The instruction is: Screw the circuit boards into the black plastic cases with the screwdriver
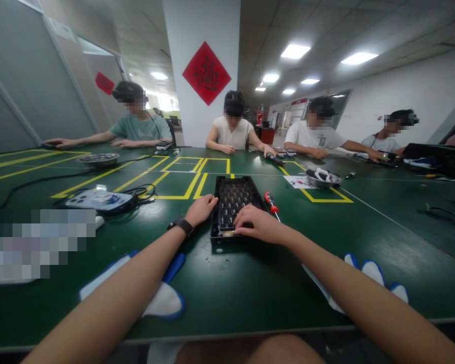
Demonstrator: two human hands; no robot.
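Note:
A black rectangular tray-like housing (217, 222) lies on the green table in front of me, with many small metal-looking parts in rows inside. My left hand (201, 210), with a dark watch on its wrist, grips the housing's left wall, fingers bent against it. Over the near end of the housing is my right hand (256, 223), its fingers bent and pressed together beside a small yellowish piece (227, 233). What those fingertips pinch, if anything, is hidden. A red-handled screwdriver (271, 202) lies just right of the housing.
White-and-blue gloves (167, 301) lie under my forearms. To the left are a phone-like device (102, 200) with cables and a metal bowl (98, 160). Another bowl (322, 178) stands on the right. Several people sit across the table, which has yellow tape lines.

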